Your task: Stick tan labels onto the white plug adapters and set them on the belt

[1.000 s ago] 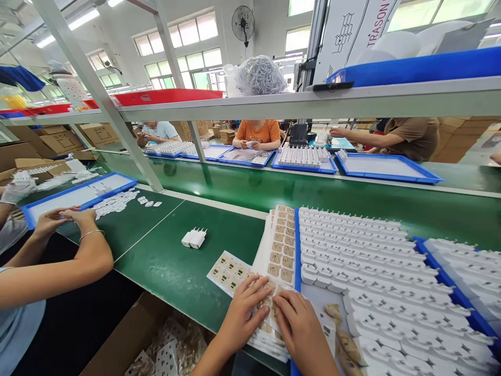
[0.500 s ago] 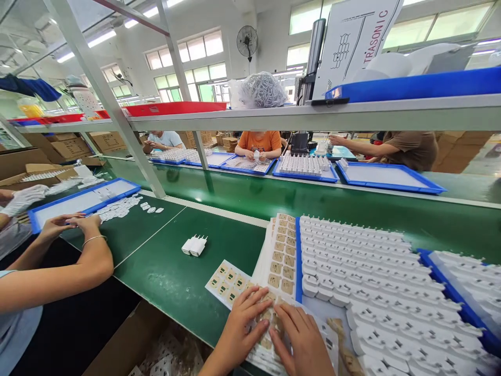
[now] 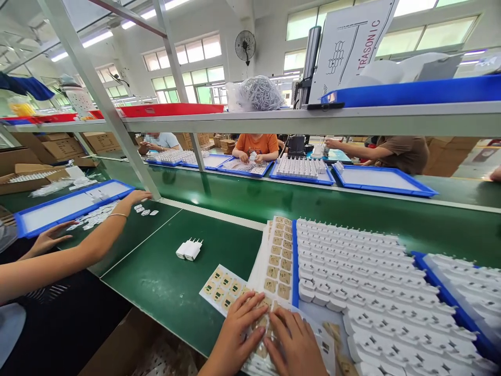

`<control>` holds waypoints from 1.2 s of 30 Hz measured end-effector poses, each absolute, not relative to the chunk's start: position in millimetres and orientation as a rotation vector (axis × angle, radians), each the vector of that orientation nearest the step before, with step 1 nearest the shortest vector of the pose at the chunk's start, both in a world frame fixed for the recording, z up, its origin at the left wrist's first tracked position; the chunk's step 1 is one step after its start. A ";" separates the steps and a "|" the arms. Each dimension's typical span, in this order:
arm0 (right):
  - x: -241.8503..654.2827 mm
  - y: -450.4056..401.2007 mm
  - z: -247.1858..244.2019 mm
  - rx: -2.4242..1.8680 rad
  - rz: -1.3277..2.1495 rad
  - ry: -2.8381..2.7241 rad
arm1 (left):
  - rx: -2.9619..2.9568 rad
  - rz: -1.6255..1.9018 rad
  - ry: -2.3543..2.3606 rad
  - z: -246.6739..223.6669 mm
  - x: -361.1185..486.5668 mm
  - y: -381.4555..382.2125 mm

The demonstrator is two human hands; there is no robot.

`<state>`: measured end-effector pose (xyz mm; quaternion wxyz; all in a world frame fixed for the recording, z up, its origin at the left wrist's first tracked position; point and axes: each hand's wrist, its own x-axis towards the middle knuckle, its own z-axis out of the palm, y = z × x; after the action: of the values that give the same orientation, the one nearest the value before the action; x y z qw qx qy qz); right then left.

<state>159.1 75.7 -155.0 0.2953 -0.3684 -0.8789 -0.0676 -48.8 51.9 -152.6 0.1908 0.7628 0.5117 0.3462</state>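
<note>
Loose white plugs [image 3: 189, 249]: we count two
Sticker sheets [image 3: 279, 256]: we cannot tell
Orange shirts [image 3: 256, 143]: we see one
Bracelets [image 3: 118, 214]: one

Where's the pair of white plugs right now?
In the head view, the white plugs stand left of centre on the green bench, beyond the left hand.
</note>
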 end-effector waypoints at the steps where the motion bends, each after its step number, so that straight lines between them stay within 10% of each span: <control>1: 158.9 76.4 -155.3 -0.977 -0.188 -2.334 | 2.159 0.978 1.434 -153.7 -49.2 52.2; 28: 153.9 83.6 -164.9 -0.864 -0.337 -2.277 | 2.265 1.059 1.369 -159.3 -54.3 59.0; 36: 157.1 78.5 -148.0 -0.913 -0.170 -2.212 | 2.216 1.556 1.499 -156.7 -62.4 33.8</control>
<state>157.1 78.5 -148.0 0.3627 -0.3545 -0.8593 -0.0659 -62.4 33.8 -156.7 0.0232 0.7159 0.4841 0.5026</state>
